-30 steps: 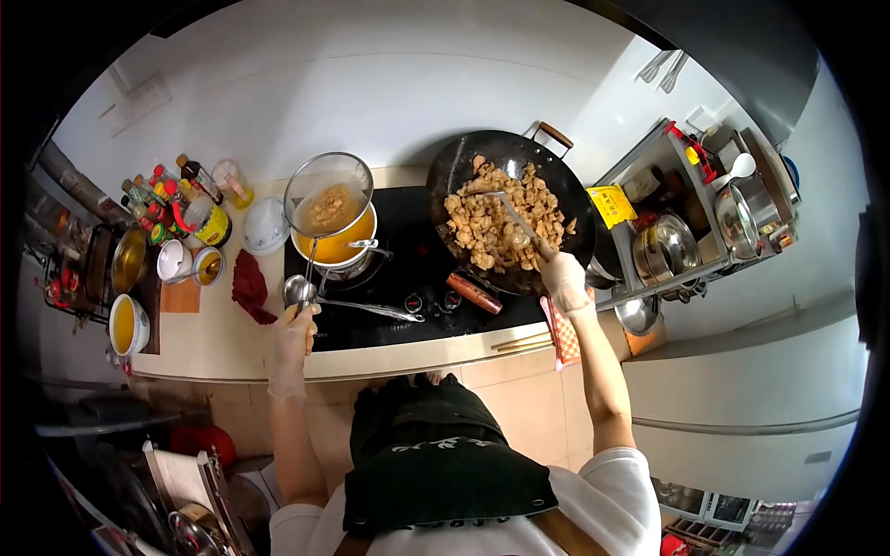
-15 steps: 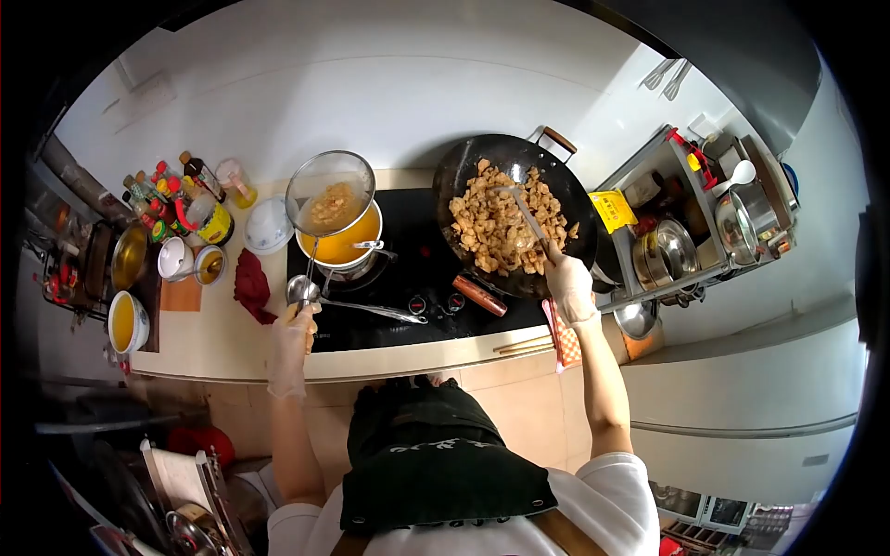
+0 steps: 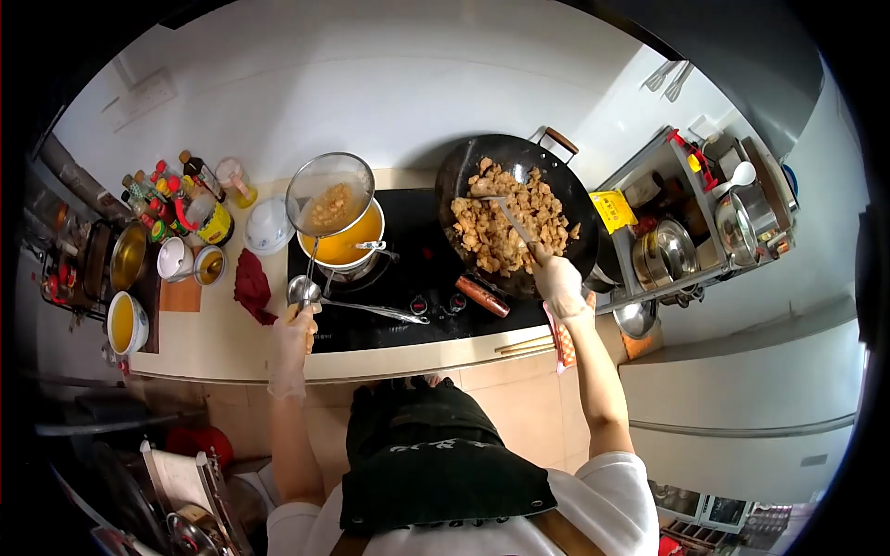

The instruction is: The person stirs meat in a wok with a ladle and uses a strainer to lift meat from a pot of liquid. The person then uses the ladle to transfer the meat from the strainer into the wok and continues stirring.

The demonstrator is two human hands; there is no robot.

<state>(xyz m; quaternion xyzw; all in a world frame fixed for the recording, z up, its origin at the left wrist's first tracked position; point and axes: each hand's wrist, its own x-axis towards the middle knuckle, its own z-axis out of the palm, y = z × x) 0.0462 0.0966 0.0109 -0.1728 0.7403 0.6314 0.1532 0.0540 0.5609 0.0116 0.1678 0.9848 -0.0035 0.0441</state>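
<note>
Grey spatula (image 3: 519, 224), wrapped in right grip (image 3: 560, 285): slide blade low under food (image 3: 491, 243) in wok (image 3: 567, 185), lift and turn inside the rim. Left grip (image 3: 295, 335) wrapped around handle of strainer (image 3: 315, 181): hold steady over pot (image 3: 347, 271). Against earlier frame: slight leftward shift of right grip and spatula; no clear shift of strainer.

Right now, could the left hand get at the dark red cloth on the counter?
Probably yes: the dark red cloth lies near the left hand, with nothing visible between them. But that hand grips the strainer by its handle, so it would likely need to let go.
</note>
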